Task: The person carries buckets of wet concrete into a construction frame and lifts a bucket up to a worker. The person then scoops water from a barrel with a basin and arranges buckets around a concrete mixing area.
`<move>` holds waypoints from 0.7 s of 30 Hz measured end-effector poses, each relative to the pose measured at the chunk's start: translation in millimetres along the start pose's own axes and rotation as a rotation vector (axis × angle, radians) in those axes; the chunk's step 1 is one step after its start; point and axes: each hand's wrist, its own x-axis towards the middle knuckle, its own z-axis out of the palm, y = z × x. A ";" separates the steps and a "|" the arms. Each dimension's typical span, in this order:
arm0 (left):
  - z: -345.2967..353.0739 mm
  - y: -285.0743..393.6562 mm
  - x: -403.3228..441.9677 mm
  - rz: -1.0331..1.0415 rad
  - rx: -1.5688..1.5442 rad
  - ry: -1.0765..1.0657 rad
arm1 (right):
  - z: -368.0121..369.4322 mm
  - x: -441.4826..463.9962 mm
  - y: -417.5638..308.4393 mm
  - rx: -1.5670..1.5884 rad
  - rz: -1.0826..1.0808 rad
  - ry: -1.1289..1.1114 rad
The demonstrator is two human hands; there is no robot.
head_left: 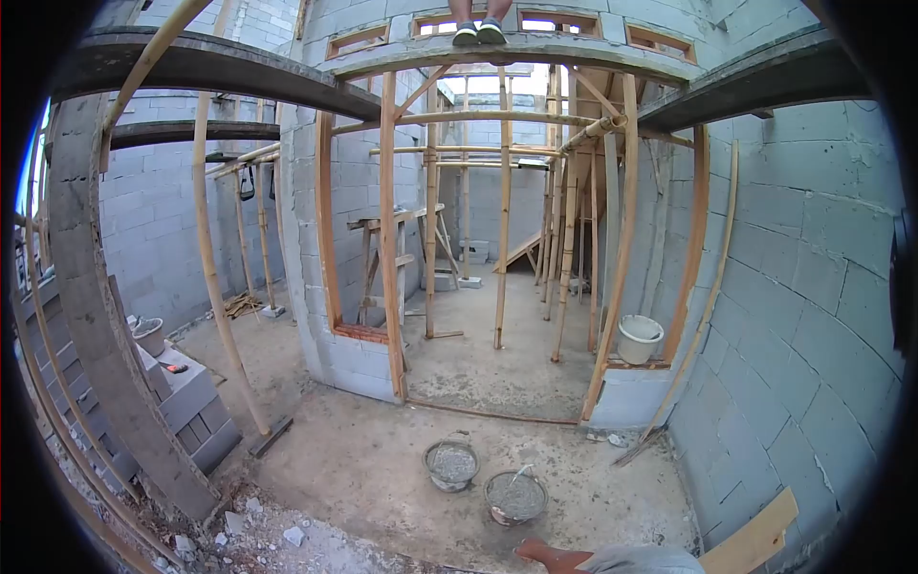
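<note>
At the bottom edge a bare arm [555,556] comes out of a grey sleeve [643,561]; its lower part is cut off and no fingers show. My left hand is out of view, and I make out no right hand either. Just beyond the arm, on the concrete floor, stands a bucket of wet grey mortar [516,496] with a pale stick-like piece [521,473] leaning in it. Left of it is a second mortar bucket [451,465], its handle raised at the back. Neither bucket is touched by a visible hand.
Another person's shoes [480,34] rest on the high beam ahead. Bamboo props [504,210] and scaffold planks [220,72] cross the space. A white bucket [640,339] sits on the low wall. Rubble [294,536] lies lower left; a board [755,536] juts up lower right.
</note>
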 end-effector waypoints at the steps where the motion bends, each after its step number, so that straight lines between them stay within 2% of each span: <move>1: 12.4 19.3 8.5 0.044 -0.008 -0.029 | -6.7 2.6 13.9 -0.023 -0.005 0.136; 3: 31.4 45.7 21.8 0.112 -0.013 -0.084 | -12.4 -5.4 32.0 -0.034 0.069 0.163; 5: 43.5 64.5 29.6 0.162 -0.025 -0.135 | -20.1 -24.8 38.6 -0.039 0.148 0.094; 10: 48.4 72.9 43.5 0.212 -0.036 -0.203 | -22.1 -53.6 34.2 -0.045 0.231 0.035; 16: 25.0 51.2 68.6 0.154 -0.032 -0.200 | -41.4 -55.7 0.6 -0.067 0.206 0.051; 21: -5.9 2.2 87.0 0.030 -0.002 -0.137 | -59.0 -33.5 -49.5 -0.104 0.095 0.042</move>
